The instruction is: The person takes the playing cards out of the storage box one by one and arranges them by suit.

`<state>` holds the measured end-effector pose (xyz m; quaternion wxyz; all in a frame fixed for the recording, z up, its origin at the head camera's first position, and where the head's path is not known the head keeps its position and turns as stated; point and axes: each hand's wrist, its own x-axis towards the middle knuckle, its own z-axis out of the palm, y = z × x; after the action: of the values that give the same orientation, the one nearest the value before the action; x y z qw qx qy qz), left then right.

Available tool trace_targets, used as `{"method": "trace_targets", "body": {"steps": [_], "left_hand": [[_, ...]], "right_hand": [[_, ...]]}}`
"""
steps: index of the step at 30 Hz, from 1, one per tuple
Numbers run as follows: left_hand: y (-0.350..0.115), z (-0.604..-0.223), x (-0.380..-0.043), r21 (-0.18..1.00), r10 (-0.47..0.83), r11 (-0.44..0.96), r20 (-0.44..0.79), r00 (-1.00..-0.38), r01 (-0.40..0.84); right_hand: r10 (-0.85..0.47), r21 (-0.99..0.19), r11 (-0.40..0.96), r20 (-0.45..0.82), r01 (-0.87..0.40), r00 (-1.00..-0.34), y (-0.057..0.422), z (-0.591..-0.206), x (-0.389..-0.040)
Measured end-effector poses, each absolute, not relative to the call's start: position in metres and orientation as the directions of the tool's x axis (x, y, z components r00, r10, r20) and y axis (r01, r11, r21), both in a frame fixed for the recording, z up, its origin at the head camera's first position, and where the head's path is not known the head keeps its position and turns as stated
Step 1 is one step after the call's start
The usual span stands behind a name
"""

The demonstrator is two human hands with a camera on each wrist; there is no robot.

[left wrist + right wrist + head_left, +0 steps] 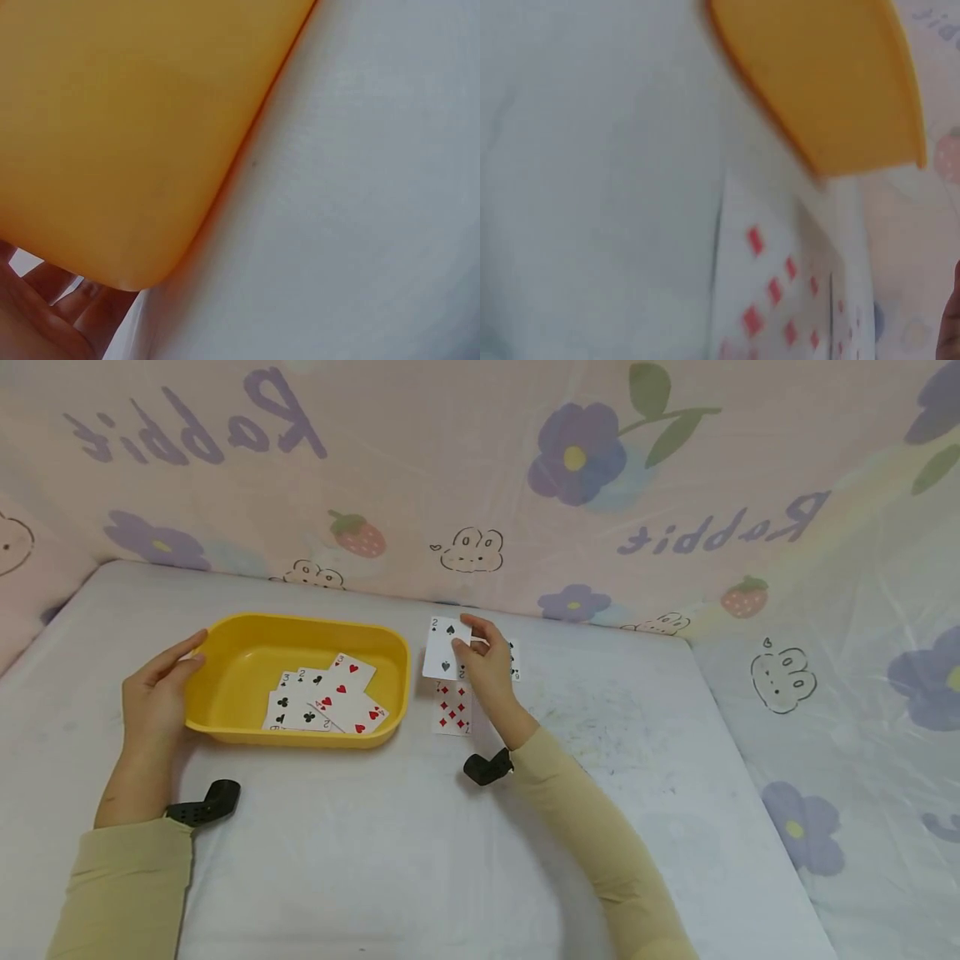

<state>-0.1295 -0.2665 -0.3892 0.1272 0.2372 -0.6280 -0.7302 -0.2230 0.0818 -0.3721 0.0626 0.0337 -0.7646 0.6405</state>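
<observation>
My left hand (pixel 153 693) grips the left end of a yellow plastic basin (pixel 225 668), thumb at the rim. In the left wrist view its fingers (pixel 105 319) show at the basin's outer side. Between thumb and fingers, my right hand (pixel 487 664) pinches a two of spades (pixel 441 652), face up, just right of the basin. A seven of diamonds (pixel 453 710) lies on the table below it, partly covered in the head view. Behind the right hand, a black-pipped card (pixel 515 662) shows only at its right edge.
Inside the basin several face-up playing cards overlap, among them a three of hearts (pixel 356 671) and a two of clubs (pixel 309 717). The white-covered table (pixel 337 843) meets a printed cloth (pixel 420 468) along its back edge. Each wrist wears a black camera (pixel 483 768).
</observation>
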Motion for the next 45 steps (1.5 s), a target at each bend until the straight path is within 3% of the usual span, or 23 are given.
{"method": "trace_targets", "body": {"steps": [12, 16, 31, 45], "left_hand": [[-0.27, -0.39, -0.13, 0.972, -0.499, -0.153, -0.231, -0.835, -0.178], [-0.271, -0.391, -0.131, 0.972, -0.495, -0.184, -0.218, -0.841, -0.144], [-0.269, -0.389, -0.129, 0.971, -0.482, -0.214, -0.2, -0.853, -0.107], [-0.266, -0.391, -0.132, 0.973, -0.486, -0.186, -0.211, -0.848, -0.135]], "right_hand": [[0.061, -0.944, 0.322, 0.095, -0.071, -0.994, 0.137, -0.39, -0.22], [0.06, -0.926, 0.374, 0.071, -0.044, -0.996, 0.147, -0.393, -0.214], [0.042, -0.772, 0.633, -0.042, 0.059, -0.998, 0.163, -0.394, -0.196], [0.059, -0.69, 0.722, -0.017, 0.054, -0.998, 0.165, -0.393, -0.187]]}}
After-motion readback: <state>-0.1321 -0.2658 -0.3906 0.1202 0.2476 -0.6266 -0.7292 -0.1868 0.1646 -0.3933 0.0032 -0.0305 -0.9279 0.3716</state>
